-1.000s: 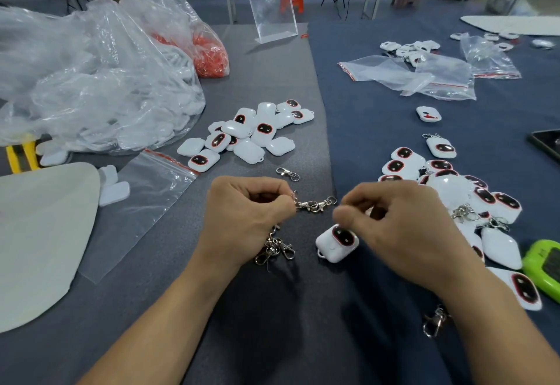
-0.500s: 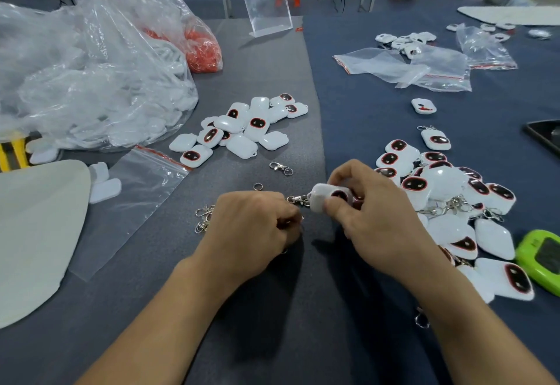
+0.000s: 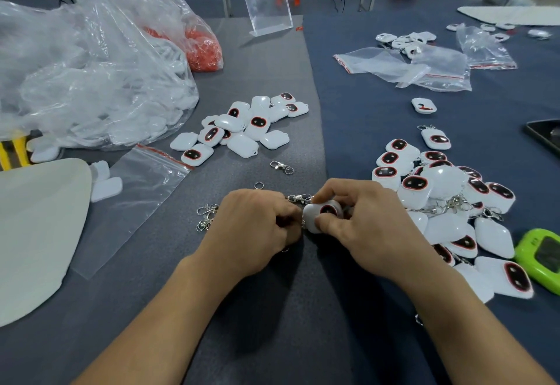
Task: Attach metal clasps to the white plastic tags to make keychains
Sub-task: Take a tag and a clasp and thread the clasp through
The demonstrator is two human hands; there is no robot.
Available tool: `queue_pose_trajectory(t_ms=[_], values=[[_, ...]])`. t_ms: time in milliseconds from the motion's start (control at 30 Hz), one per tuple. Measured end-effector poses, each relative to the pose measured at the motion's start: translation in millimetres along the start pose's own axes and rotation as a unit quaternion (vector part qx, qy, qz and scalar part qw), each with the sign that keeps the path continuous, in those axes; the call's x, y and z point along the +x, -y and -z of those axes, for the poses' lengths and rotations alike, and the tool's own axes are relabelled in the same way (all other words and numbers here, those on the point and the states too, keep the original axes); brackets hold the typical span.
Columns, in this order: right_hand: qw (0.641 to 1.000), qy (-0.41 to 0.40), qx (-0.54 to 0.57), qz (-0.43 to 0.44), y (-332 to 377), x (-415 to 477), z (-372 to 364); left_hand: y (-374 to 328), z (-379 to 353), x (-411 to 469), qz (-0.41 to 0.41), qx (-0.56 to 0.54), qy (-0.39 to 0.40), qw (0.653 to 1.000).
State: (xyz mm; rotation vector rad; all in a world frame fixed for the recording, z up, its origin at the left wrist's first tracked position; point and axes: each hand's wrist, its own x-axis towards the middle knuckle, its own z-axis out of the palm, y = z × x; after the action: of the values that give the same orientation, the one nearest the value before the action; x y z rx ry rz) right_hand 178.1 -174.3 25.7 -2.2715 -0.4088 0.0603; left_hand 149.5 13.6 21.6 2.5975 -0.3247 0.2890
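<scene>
Since a second ago the white tag [image 3: 323, 214] has left the bench [image 3: 272, 318] and now sits pinched in the right hand [image 3: 368, 224], and both hands have drawn together until their knuckles nearly touch. The right fingers [image 3: 329, 227] curl round the tag from above and below, with its dark window turned up, probably so that the small loop on its edge points toward the other hand.

The left hand [image 3: 257, 227] is curled tight. Its fingers [image 3: 288, 218] grip a metal clasp [image 3: 300, 198], whose swivel end pokes out between the two hands, right beside the tag. The joining point itself is hidden behind the fingers, so I cannot tell whether the ring is through the loop yet.

Supplies appear laid out for short reaches. Loose clasps [image 3: 207, 216] lie just left of the left hand and a heap of bare tags [image 3: 242, 130] lies ahead. The finished keychains [image 3: 439, 199] pile up on the right, near the hand that would drop them there. Working low over the bench likely keeps a slipped ring from rolling far.
</scene>
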Motion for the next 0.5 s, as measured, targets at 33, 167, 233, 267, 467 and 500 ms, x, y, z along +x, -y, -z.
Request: queue_pose_trajectory(t_ms=[33,167,233,267,467,500], values=[[1.0,0.001,-0.004,0.003,1,0,0,-1,0,0,-0.004,0.013,-0.005,1.0],[1.0,-0.015,-0.023,0.014,4,-3,-4,-2,0,0,-0.009,0.044,-0.022,0.999],[0.999,-0.02,-0.02,0.019,5,-4,-7,-3,0,1,-0.016,0.054,-0.021,0.998],[0.999,-0.022,-0.013,0.02,5,-5,-8,-3,0,1,-0.02,0.062,-0.013,0.998],[0.996,0.002,0.08,-0.028,-1,-1,-11,-6,-1,0,-0.059,0.133,-0.04,0.989],[0.993,0.012,0.111,-0.044,-2,1,-11,-7,0,0,-0.062,0.145,-0.051,0.986]])
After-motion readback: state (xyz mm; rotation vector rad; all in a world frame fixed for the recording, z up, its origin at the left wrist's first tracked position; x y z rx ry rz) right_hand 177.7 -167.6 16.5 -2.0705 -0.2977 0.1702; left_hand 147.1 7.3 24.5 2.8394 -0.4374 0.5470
